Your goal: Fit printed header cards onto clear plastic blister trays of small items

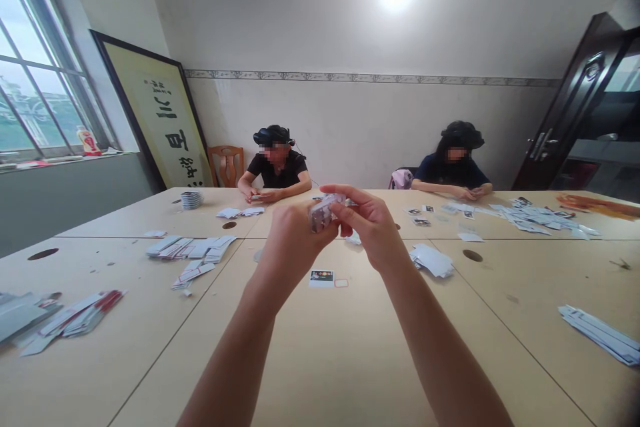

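Observation:
Above the middle of the table, my left hand (296, 235) is closed around a small, shiny, clear plastic packet (321, 213). My right hand (369, 221) pinches the same packet at its right edge, thumb and fingers drawn together. What the packet contains is too small to make out. Below my hands a white card with a dark picture (321, 276) lies flat on the table, with a small red-bordered label (341, 283) just to its right. Beyond my right wrist is a loose stack of white papers (432, 260).
Piles of white slips (190, 248) and packets (80, 320) lie to the left. More slips (597, 333) are at right. Across the table (320, 360) sit two people, one left (277, 170) and one right (455, 167), near a scattered paper heap (530, 215).

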Tool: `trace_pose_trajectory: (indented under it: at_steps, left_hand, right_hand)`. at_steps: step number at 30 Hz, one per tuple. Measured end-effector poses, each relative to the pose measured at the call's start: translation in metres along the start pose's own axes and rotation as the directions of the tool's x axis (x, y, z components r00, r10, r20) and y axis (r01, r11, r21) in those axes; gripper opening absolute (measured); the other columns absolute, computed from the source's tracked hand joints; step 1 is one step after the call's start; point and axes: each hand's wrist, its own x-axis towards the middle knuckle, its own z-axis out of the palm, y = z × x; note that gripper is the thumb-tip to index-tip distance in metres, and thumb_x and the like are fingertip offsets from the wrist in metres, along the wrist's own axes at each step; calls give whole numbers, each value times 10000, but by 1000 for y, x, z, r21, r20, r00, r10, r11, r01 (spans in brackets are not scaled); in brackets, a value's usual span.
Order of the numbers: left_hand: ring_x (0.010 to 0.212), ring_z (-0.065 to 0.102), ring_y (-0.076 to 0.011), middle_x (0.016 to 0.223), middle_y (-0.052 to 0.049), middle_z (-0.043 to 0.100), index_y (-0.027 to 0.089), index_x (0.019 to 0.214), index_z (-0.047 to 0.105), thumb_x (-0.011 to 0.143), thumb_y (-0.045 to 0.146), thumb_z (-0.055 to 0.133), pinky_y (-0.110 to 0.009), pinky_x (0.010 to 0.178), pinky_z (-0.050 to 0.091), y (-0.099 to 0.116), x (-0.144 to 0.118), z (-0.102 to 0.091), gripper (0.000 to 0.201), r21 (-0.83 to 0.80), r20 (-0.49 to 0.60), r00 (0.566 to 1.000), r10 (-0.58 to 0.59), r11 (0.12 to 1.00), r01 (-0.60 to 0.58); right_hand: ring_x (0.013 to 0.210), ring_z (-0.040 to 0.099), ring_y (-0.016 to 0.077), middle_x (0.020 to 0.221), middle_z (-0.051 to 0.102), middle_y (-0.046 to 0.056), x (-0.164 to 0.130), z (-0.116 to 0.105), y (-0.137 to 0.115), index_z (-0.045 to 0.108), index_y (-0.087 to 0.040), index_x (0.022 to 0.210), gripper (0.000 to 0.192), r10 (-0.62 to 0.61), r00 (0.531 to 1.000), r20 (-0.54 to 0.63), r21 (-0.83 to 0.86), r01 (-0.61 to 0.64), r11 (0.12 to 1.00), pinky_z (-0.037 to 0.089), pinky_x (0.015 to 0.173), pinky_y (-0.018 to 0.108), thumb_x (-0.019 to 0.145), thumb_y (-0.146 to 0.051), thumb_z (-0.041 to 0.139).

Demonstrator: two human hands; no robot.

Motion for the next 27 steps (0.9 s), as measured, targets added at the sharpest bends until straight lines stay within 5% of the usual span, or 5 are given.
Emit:
trace_pose_trajectory:
  at_steps: [5,8,13,19,27]
  left_hand:
    - [545,524,-117,635,10,669,178,681,707,821,257,680,-230,479,358,-11,6,0,163,43,8,999,-31,999,31]
    - [525,481,-117,590,3,626,160,597,630,817,287,685,-250,484,321,-23,11,2,260,164,-83,996,-31,985,44]
    - [568,494,-126,578,8,600,169,582,552,851,228,615,-259,547,337,-28,14,9,283,256,-171,985,32,967,13]
    - [912,689,-234,954,-80,768,167,956,737,949,206,517,-299,752,469,-24,13,20,224,323,-133,990,45,946,0]
    - [909,707,-245,1085,-132,743,121,1081,697,995,160,468,-296,676,464,-23,10,37,248,445,-99,995,-4,894,48]
  right_hand:
    - [595,583,68,859,641,-36,1,-2,1,680,-292,1242,434,41,999,34,23,-41,999,547,615,224,809,-276,712]
    - [618,670,76,1143,644,21,2,1,7,664,-260,1172,402,-29,988,-149,-2,29,1000,588,615,252,786,-332,750]
    - [689,746,165,814,717,23,4,6,15,697,-173,851,189,-97,949,-299,-89,74,993,616,621,274,808,-351,742]
    - [773,766,208,823,778,54,1,10,13,763,-174,885,189,-119,942,-314,-201,56,978,641,712,342,805,-344,749]
    - [789,761,213,823,784,68,4,5,19,776,-166,859,192,-61,938,-341,-150,10,989,644,772,374,777,-339,766]
